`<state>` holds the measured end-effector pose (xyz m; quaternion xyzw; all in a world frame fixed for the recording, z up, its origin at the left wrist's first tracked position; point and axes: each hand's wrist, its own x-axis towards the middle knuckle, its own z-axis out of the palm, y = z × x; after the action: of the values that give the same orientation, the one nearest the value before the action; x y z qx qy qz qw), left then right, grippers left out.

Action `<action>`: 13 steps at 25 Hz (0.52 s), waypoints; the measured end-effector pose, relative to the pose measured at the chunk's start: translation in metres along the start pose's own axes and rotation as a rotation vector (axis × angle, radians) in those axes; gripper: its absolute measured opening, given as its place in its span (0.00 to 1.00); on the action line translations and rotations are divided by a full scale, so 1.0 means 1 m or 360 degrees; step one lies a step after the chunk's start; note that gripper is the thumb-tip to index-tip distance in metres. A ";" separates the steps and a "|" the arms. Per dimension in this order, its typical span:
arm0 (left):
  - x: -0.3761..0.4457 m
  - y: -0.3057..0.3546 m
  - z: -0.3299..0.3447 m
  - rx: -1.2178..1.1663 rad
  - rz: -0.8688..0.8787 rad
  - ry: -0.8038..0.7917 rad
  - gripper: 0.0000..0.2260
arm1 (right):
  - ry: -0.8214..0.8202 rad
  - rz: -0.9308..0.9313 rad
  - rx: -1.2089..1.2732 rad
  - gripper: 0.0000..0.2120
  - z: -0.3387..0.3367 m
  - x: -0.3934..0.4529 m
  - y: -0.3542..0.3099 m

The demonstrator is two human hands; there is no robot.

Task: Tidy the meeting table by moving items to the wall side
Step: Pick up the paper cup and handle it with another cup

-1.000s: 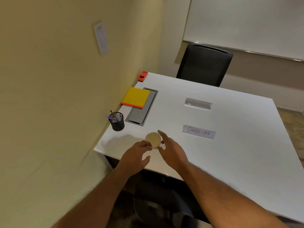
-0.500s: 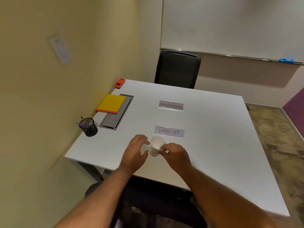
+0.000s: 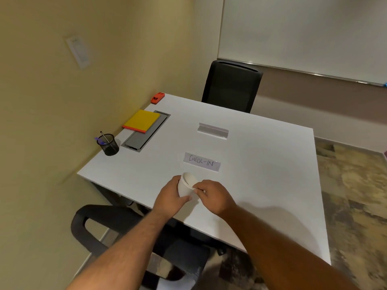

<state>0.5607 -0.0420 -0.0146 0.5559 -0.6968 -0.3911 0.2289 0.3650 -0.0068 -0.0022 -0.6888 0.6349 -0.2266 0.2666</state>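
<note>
Near the table's (image 3: 261, 185) front edge, my left hand (image 3: 170, 198) wraps the tilted paper cup (image 3: 186, 186); my right hand (image 3: 215, 197) pinches its rim, perhaps a second nested cup. Beyond lies the CHECK-IN card (image 3: 202, 164), bare tabletop rightward.

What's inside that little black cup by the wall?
The black mesh pen holder holds a dark pen standing up and something purple, likely another pen, leaning over the rim. Their lower ends and the holder's bottom are hidden by its wall.
</note>
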 end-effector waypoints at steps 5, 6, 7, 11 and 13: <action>0.018 -0.005 0.003 0.0179 -0.0112 0.0004 0.30 | 0.0276 -0.0040 0.0092 0.11 -0.004 0.013 0.012; 0.022 -0.009 0.001 0.0212 -0.0170 0.0002 0.30 | 0.0410 -0.0015 0.0108 0.10 -0.004 0.017 0.013; 0.027 -0.016 -0.002 0.0215 -0.0228 0.0004 0.30 | 0.0505 0.0045 0.0111 0.09 -0.004 0.023 0.013; 0.043 -0.043 -0.011 -0.0015 -0.0479 0.0161 0.28 | 0.0609 0.0311 0.0133 0.06 -0.001 0.056 0.013; 0.042 -0.051 -0.011 -0.0193 -0.0619 0.0300 0.28 | 0.0541 0.0388 0.0137 0.06 0.008 0.070 0.014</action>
<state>0.5881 -0.0891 -0.0539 0.6990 -0.5273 -0.4154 0.2464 0.3654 -0.0762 -0.0193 -0.5467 0.7391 -0.3324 0.2104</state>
